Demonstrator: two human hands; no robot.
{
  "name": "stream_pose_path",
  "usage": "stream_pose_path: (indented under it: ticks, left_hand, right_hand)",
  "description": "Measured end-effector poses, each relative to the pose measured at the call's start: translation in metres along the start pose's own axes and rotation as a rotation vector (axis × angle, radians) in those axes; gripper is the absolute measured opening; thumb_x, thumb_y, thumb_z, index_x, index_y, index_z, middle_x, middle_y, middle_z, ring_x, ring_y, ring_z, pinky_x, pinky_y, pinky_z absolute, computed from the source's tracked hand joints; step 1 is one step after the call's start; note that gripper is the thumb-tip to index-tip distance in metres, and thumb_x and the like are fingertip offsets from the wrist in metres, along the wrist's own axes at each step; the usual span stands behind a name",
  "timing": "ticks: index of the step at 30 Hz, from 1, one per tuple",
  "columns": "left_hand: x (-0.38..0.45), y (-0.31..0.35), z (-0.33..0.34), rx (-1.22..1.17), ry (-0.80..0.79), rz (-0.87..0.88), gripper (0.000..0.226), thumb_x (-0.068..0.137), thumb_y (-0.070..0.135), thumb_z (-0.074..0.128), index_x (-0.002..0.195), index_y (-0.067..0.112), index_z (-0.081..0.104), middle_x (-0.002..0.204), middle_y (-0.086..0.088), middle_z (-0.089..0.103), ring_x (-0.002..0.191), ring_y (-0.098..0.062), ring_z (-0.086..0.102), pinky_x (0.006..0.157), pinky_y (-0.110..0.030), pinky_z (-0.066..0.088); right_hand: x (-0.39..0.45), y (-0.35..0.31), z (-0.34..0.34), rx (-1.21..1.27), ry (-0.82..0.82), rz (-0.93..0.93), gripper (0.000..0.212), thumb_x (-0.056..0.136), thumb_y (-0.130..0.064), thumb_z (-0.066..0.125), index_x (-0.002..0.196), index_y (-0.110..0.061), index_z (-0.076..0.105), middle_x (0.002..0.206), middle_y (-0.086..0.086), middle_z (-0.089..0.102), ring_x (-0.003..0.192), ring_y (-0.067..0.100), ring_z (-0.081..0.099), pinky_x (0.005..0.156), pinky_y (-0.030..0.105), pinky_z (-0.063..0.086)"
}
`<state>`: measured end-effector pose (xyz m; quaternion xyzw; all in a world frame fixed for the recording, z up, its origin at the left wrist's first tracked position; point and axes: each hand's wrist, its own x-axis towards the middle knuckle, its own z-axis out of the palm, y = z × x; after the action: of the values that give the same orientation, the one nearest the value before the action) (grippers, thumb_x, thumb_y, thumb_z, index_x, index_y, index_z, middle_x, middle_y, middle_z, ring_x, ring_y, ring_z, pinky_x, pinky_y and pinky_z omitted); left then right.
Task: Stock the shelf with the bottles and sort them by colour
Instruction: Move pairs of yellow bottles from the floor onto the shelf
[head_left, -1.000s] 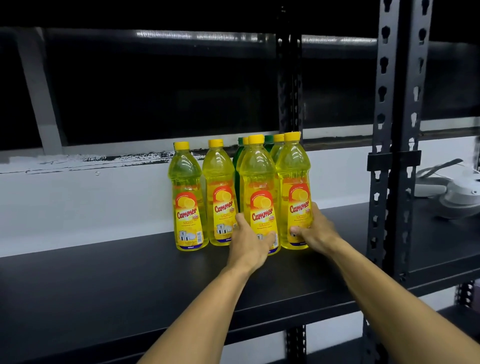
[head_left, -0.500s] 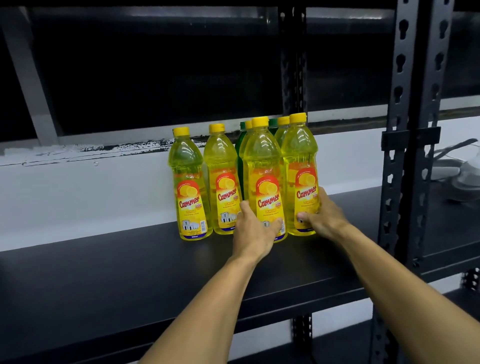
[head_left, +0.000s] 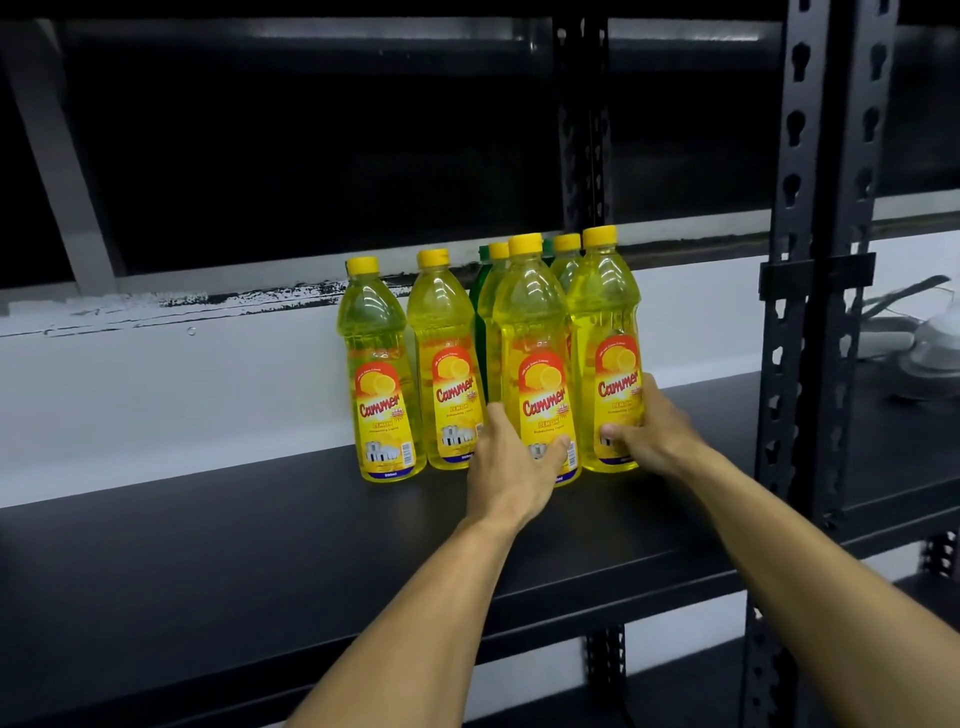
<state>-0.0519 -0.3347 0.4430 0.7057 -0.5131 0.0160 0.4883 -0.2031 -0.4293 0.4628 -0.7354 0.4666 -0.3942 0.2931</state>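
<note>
Several yellow Cammer lemon bottles stand upright on the black shelf (head_left: 260, 561). My left hand (head_left: 511, 465) grips the lower part of the front middle yellow bottle (head_left: 535, 332). My right hand (head_left: 649, 434) grips the base of the rightmost yellow bottle (head_left: 605, 312). Two more yellow bottles (head_left: 376, 374) (head_left: 447, 358) stand free to the left. Behind the front row stand two further yellow bottles and two green bottles (head_left: 480, 306), the green ones mostly hidden.
A black perforated upright post (head_left: 826, 260) stands just right of the bottles. Beyond it, white objects with cables (head_left: 930, 348) lie on the neighbouring shelf. A white wall band runs behind the bottles, and a lower shelf shows beneath.
Both hands stay on the same two bottles. The camera view has shifted slightly, so the bottles sit a little higher and further right in frame.
</note>
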Motion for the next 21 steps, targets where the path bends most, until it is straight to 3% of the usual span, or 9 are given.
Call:
stream_pose_path:
  ticks: [7, 12, 16, 21]
  left_hand:
    - [0.0057, -0.0021, 0.0033, -0.068, -0.025, -0.030, 0.076, 0.080, 0.048, 0.075, 0.134, 0.021, 0.029, 0.119, 0.001, 0.058, 0.105, -0.018, 0.061, 0.083, -0.036, 0.056]
    - [0.0057, -0.0019, 0.0040, -0.063, -0.043, -0.059, 0.081, 0.080, 0.049, 0.074, 0.138, 0.022, 0.026, 0.125, 0.001, 0.055, 0.111, -0.018, 0.058, 0.085, -0.035, 0.052]
    - [0.0057, -0.0029, 0.0026, -0.053, -0.074, -0.095, 0.091, 0.078, 0.055, 0.073, 0.144, 0.020, 0.022, 0.133, 0.000, 0.050, 0.119, -0.020, 0.053, 0.091, -0.039, 0.052]
    - [0.0054, -0.0011, 0.0012, -0.032, -0.100, -0.146, 0.082, 0.076, 0.061, 0.070, 0.136, 0.022, 0.028, 0.127, 0.002, 0.055, 0.112, -0.020, 0.057, 0.088, -0.040, 0.052]
  right_hand:
    - [0.0044, 0.0024, 0.0013, 0.005, 0.005, 0.012, 0.062, 0.082, -0.031, 0.075, 0.130, -0.030, 0.035, 0.122, 0.001, 0.060, 0.112, 0.029, 0.059, 0.097, 0.056, 0.047]
    - [0.0039, 0.0005, -0.0007, 0.004, -0.013, 0.004, 0.064, 0.083, -0.031, 0.074, 0.134, -0.026, 0.037, 0.121, 0.001, 0.059, 0.111, 0.027, 0.058, 0.097, 0.050, 0.048]
    - [0.0050, 0.0034, 0.0013, 0.011, 0.001, 0.006, 0.064, 0.081, -0.034, 0.075, 0.132, -0.030, 0.036, 0.121, 0.000, 0.060, 0.112, 0.028, 0.059, 0.098, 0.055, 0.046]
    - [0.0054, 0.0026, 0.0043, 0.074, -0.004, 0.024, 0.077, 0.080, -0.030, 0.076, 0.140, -0.026, 0.028, 0.124, 0.001, 0.058, 0.113, 0.027, 0.058, 0.098, 0.056, 0.046]
